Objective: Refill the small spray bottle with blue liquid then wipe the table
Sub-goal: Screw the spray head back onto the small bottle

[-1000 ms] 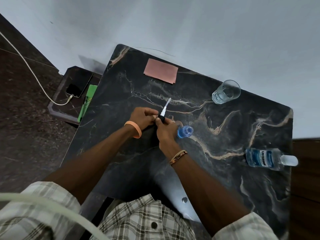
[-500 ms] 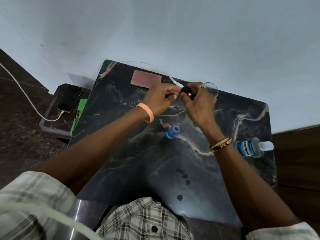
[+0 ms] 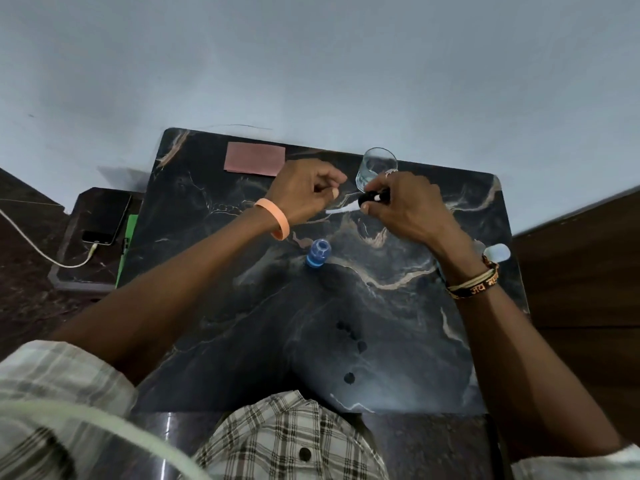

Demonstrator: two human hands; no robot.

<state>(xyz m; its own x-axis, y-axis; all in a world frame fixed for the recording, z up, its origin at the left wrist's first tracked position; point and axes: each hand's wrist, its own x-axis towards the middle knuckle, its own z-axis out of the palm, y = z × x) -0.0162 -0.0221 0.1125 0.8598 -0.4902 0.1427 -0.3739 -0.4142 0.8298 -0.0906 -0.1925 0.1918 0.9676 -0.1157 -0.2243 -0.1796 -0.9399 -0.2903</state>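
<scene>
Both hands have lifted away from the small blue plastic spray bottle (image 3: pixel 318 253) since a second ago, when they worked just beside it, and now hang over the far part of the dark veined marble table (image 3: pixel 242 306), close to the clear drinking glass (image 3: pixel 377 166). In the head view, the right hand (image 3: pixel 408 213) pinches the black pump head with its white nozzle (image 3: pixel 372 199). A thin white dip tube (image 3: pixel 341 208) trails from it toward the left hand (image 3: pixel 304 192), whose fingers are curled; whether they actually grip the tube's end I cannot tell. The right hand sits just beside the glass, which seems to hold a little clear liquid, so a careless turn of the wrist could knock it over. The tube may also drip on the marble, or kink if it is tugged. The spray bottle stands upright and uncapped near the table's middle, well apart from both hands, and with nothing steadying it a passing forearm could tip it. Its body is translucent blue with a paler band low down and an open neck; how full it is cannot be read. A pale rounded cap (image 3: pixel 497 252) peeps out behind the right wrist, the rest of that item hidden. The flat pink cloth (image 3: pixel 254 162) lies at the far edge.
</scene>
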